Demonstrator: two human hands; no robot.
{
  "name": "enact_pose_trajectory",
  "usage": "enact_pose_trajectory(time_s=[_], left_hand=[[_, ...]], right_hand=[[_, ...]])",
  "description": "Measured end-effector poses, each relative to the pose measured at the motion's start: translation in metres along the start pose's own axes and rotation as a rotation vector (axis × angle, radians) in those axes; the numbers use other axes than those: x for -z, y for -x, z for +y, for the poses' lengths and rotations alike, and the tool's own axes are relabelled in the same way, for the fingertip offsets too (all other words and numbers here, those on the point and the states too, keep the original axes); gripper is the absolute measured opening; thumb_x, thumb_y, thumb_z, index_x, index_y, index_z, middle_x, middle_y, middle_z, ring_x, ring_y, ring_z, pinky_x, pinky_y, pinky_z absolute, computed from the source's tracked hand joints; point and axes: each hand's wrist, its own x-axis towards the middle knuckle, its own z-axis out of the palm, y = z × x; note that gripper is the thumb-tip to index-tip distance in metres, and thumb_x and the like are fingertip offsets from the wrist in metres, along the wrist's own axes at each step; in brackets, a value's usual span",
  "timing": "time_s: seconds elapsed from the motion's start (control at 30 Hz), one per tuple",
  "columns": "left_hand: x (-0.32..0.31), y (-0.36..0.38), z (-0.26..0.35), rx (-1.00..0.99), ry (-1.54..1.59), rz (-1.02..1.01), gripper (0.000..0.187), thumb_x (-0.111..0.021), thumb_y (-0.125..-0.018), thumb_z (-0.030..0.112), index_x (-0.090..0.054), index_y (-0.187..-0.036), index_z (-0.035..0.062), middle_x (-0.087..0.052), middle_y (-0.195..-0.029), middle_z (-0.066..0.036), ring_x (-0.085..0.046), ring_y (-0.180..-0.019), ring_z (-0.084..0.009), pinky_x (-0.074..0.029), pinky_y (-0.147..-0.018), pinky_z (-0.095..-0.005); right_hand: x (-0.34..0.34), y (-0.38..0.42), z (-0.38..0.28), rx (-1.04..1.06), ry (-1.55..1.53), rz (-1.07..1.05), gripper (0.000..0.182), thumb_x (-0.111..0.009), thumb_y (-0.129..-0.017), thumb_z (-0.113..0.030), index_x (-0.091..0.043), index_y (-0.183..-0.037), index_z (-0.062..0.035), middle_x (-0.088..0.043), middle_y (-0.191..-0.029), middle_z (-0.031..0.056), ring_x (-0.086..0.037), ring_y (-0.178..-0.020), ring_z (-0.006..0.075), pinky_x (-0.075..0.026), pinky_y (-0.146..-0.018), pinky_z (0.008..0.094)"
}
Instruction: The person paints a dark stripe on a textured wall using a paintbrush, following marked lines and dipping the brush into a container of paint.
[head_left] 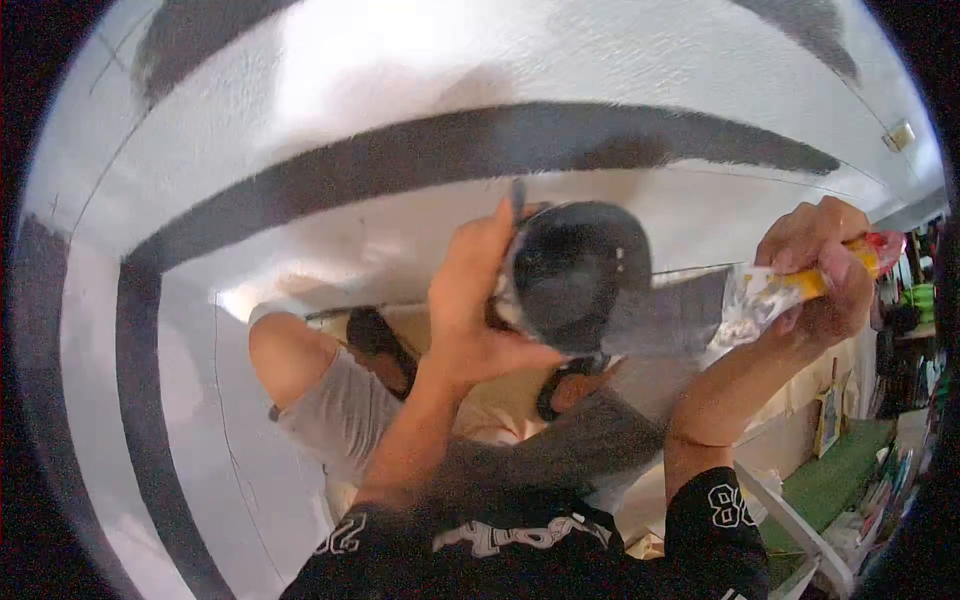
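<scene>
Behind paint pot [578, 275], brush [700, 310] bristles hidden

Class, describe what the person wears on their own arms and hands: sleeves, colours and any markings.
Both hands, left hand and right hand, are bare, with no gloves. The forearms are uncovered. The black short sleeves carry white printed numerals; the black shirt shows white lettering.

Bright glare, fisheye edges, slight blur

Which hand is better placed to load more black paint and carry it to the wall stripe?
Right, probably. The right hand grips the brush, whose bristles sit at the rim of the paint pot. The left hand is fully occupied holding that pot.
</scene>
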Motion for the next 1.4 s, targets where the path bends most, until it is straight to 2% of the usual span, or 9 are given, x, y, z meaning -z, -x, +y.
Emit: enact_pose_trajectory(time_s=[0.33, 0.53, 0.67, 0.7, 1.17, 1.23, 1.27, 1.33, 1.4], left_hand=[[-0.03, -0.016, 0.025, 0.05, -0.038, 0.083, 0.117, -0.095, -0.051, 0.025, -0.029, -0.142, -0.0093, -0.057, -0.123, -0.022, -0.062, -0.108, -0.0294, -0.051, -0.093, -0.039], [-0.041, -0.015, 0.029, 0.142, 0.147, 0.111, 0.118, -0.094, -0.051, 0.025, -0.028, -0.142, -0.0089, -0.057, -0.123, -0.021, -0.061, -0.108, -0.0294, -0.051, -0.094, -0.0403], [-0.043, 0.002, 0.02, 0.203, 0.156, 0.098, 0.119, -0.095, -0.049, 0.03, -0.03, -0.141, -0.009, -0.058, -0.122, -0.02, -0.062, -0.107, -0.0296, -0.051, -0.094, -0.0406], [-0.04, 0.007, 0.014, 0.173, 0.123, 0.073, 0.121, -0.095, -0.048, 0.032, -0.029, -0.141, -0.0078, -0.056, -0.124, -0.02, -0.06, -0.109, -0.0297, -0.05, -0.096, -0.0414], [-0.034, 0.052, -0.03, 0.062, 0.049, 0.104, 0.129, -0.095, -0.048, 0.039, -0.02, -0.147, 0.0048, -0.042, -0.14, -0.017, -0.049, -0.123, -0.0338, -0.042, -0.105, -0.0467], [-0.044, 0.033, 0.004, 0.703, 0.388, 0.214, 0.131, -0.096, -0.045, 0.037, -0.02, -0.147, 0.0057, -0.041, -0.141, -0.017, -0.048, -0.124, -0.0339, -0.04, -0.106, -0.0472], [-0.045, 0.03, 0.002, 0.705, 0.387, 0.211, 0.131, -0.096, -0.045, 0.037, -0.02, -0.147, 0.0057, -0.041, -0.141, -0.017, -0.048, -0.124, -0.0339, -0.04, -0.106, -0.0472], [-0.044, 0.026, -0.005, 0.112, -0.116, 0.071, 0.12, -0.093, -0.049, 0.046, -0.034, -0.138, -0.0085, -0.051, -0.131, -0.024, -0.061, -0.107, -0.029, -0.049, -0.096, -0.04], [-0.037, 0.048, -0.029, 0.173, -0.008, 0.096, 0.126, -0.095, -0.045, 0.042, -0.027, -0.142, -0.0013, -0.046, -0.136, -0.02, -0.054, -0.116, -0.0312, -0.044, -0.102, -0.0434]], right_hand=[[-0.023, -0.001, -0.001, 0.407, 0.082, 0.377, 0.027, -0.065, -0.085, -0.014, -0.059, -0.091, 0.0108, -0.066, -0.083, 0.0236, -0.063, -0.052, 0.0227, -0.054, -0.045, 0.0303], [-0.012, -0.016, 0.014, 0.686, 0.499, 0.614, 0.025, -0.052, -0.091, -0.011, -0.056, -0.105, 0.0087, -0.064, -0.082, 0.0217, -0.063, -0.058, 0.0244, -0.056, -0.055, 0.0339], [0.005, -0.024, 0.025, 0.726, 0.54, 0.598, 0.024, -0.057, -0.09, -0.007, -0.056, -0.108, 0.0093, -0.066, -0.083, 0.0207, -0.068, -0.068, 0.0242, -0.058, -0.059, 0.0326], [0.007, -0.027, 0.029, 0.726, 0.432, 0.632, 0.021, -0.062, -0.084, 0.006, -0.063, -0.104, 0.007, -0.068, -0.081, 0.0159, -0.067, -0.068, 0.0166, -0.055, -0.064, 0.0273], [0.066, -0.032, 0.024, 0.755, 0.537, 1.04, 0.02, -0.058, -0.092, -0.005, -0.059, -0.107, 0.0078, -0.068, -0.083, 0.0191, -0.069, -0.067, 0.0219, -0.057, -0.061, 0.0303], [0.061, -0.033, 0.03, 0.706, 0.557, 1.012, 0.02, -0.057, -0.092, -0.006, -0.059, -0.107, 0.0079, -0.068, -0.082, 0.0194, -0.068, -0.066, 0.022, -0.057, -0.061, 0.0302], [0.057, -0.033, 0.033, 0.66, 0.577, 0.983, 0.02, -0.057, -0.092, -0.006, -0.059, -0.107, 0.008, -0.068, -0.081, 0.0197, -0.068, -0.066, 0.0222, -0.057, -0.06, 0.0301], [0.044, -0.032, 0.037, 0.672, 0.587, 0.874, 0.02, -0.057, -0.092, -0.004, -0.059, -0.107, 0.0083, -0.068, -0.08, 0.0202, -0.068, -0.065, 0.0223, -0.057, -0.06, 0.0305], [0.034, -0.03, 0.039, 0.682, 0.593, 0.764, 0.02, -0.056, -0.091, -0.003, -0.058, -0.107, 0.0086, -0.068, -0.079, 0.0208, -0.068, -0.065, 0.0223, -0.057, -0.06, 0.0308]])
